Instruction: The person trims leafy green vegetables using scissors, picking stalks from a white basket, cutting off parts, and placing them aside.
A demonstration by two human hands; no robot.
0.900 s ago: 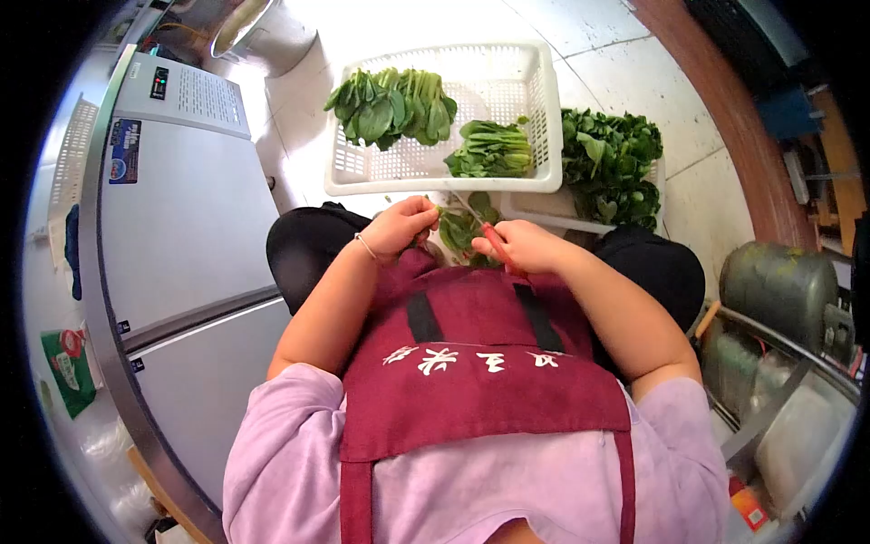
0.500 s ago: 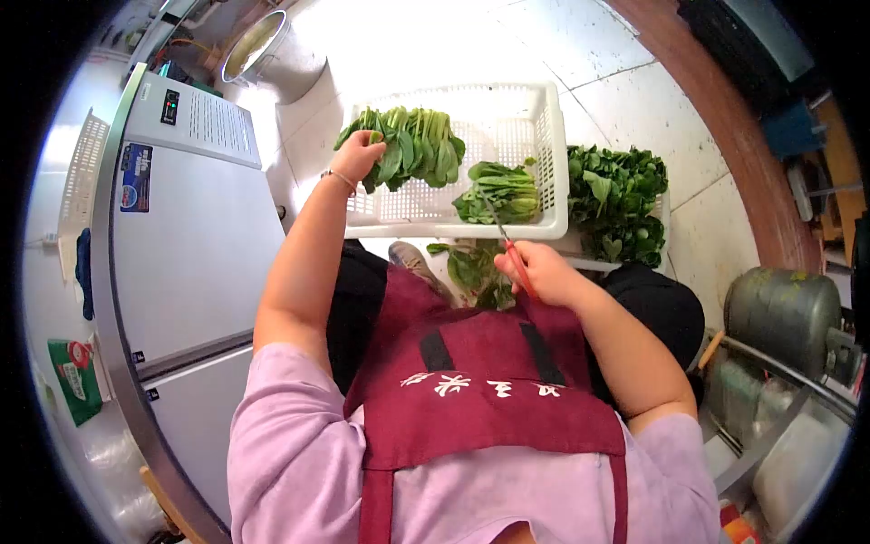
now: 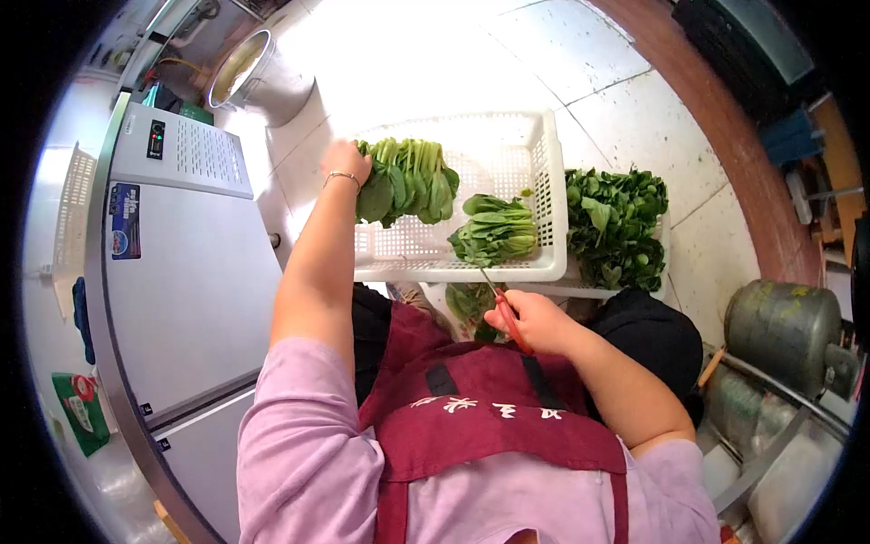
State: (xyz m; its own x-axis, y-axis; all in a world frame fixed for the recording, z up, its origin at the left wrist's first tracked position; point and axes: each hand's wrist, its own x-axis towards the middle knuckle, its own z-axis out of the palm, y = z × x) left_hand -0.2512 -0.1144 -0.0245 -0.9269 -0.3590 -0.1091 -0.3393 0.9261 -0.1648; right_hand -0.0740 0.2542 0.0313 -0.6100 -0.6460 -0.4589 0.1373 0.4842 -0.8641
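My left hand [image 3: 347, 164] is at the left end of a wide row of leafy greens [image 3: 408, 184] in a white plastic basket [image 3: 550, 190]. Its fingers are blurred, so whether they grip anything does not show. Lower down, my right hand [image 3: 536, 324] is closed around the red handles of scissors [image 3: 509, 319]. The blades point up and left, their tip by the basket's front rim. Just beyond that tip, a smaller pile of greens [image 3: 497, 228] lies in the basket's right part, stems toward the right.
More dark leafy greens [image 3: 616, 222] fill a container right of the basket. Loose leaves [image 3: 471, 304] lie between my legs. A white chest-like appliance [image 3: 195, 272] stands at left, a metal pot [image 3: 263, 82] behind it. A grey-green tank [image 3: 781, 317] is at right.
My left hand has moved left, from over the row of greens to its left end. The scissors' tip has drawn back from the small pile to the front rim. The view has shifted slightly.
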